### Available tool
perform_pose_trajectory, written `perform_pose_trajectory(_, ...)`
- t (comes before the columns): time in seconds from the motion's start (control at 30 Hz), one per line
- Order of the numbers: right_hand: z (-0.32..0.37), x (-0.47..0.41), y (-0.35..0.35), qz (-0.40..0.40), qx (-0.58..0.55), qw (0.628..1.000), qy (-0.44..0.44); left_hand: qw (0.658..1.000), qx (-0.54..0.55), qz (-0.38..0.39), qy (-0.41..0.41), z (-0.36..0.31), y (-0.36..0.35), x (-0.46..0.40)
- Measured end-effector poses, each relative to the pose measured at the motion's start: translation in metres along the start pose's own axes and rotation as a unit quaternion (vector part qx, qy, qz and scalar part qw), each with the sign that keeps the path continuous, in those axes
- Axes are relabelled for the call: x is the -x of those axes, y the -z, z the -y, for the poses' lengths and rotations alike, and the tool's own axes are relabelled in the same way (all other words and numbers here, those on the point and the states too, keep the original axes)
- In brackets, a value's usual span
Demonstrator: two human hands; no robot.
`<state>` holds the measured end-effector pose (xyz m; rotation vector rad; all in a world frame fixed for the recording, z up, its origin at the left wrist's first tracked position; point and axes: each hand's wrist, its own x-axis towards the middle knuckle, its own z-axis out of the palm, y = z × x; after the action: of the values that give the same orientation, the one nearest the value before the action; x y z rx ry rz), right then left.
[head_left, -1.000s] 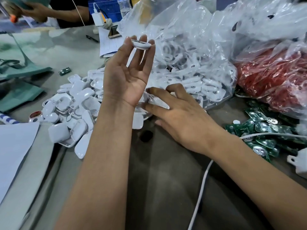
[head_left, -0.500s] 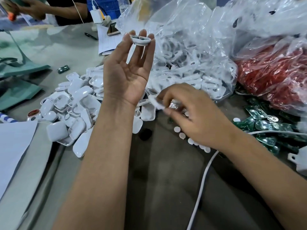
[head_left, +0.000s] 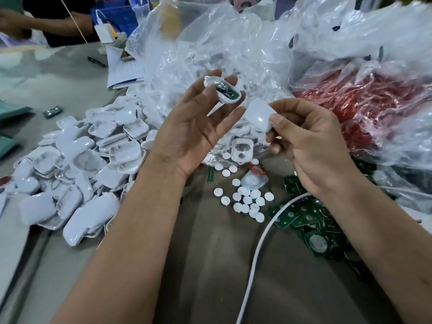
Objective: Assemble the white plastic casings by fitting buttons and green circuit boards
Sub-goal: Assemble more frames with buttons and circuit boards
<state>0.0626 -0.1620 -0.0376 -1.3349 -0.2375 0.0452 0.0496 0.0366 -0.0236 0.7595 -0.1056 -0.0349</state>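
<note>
- A white casing half [head_left: 224,92] with a green circuit board seated inside is pinched at the fingertips of the left hand [head_left: 195,129], palm up, above the tabletop [head_left: 210,265].
- A second white casing half [head_left: 258,115], smooth side up, is clamped between thumb and fingers of the right hand [head_left: 311,146], just beside the first.
- Loose white buttons [head_left: 245,198] lie scattered below the hands.
- Green circuit boards [head_left: 308,220] are heaped toward the right edge, with a white cable [head_left: 254,260] beside them.
- A pile of casings [head_left: 77,167] lies at the left.
- No readable writing can be made out.
</note>
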Motion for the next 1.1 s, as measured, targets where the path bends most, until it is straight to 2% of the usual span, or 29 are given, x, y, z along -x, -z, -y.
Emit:
perform_pose_trajectory(0.2, 0.010, 0.000, 0.002, 0.035, -0.109, 0.993, -0.035, 0.999, -0.030, 0.041, 0.000, 0.010, -0.001, -0.002)
perform_pose_trajectory(0.43, 0.014, 0.000, 0.004, 0.056, -0.173, 0.982, -0.053, 0.998, -0.023, 0.059, -0.001, 0.025, -0.009, -0.001)
perform_pose_trajectory(0.67, 0.016, -0.003, 0.005, 0.027, -0.201, 0.977, -0.068, 0.997, -0.035, 0.069, -0.015, 0.025, -0.011, -0.001)
perform_pose_trajectory(1.1, 0.021, -0.005, 0.011, 0.003, -0.196, 0.980, -0.031, 0.981, -0.164, 0.052, -0.089, 0.040, -0.019, -0.001)
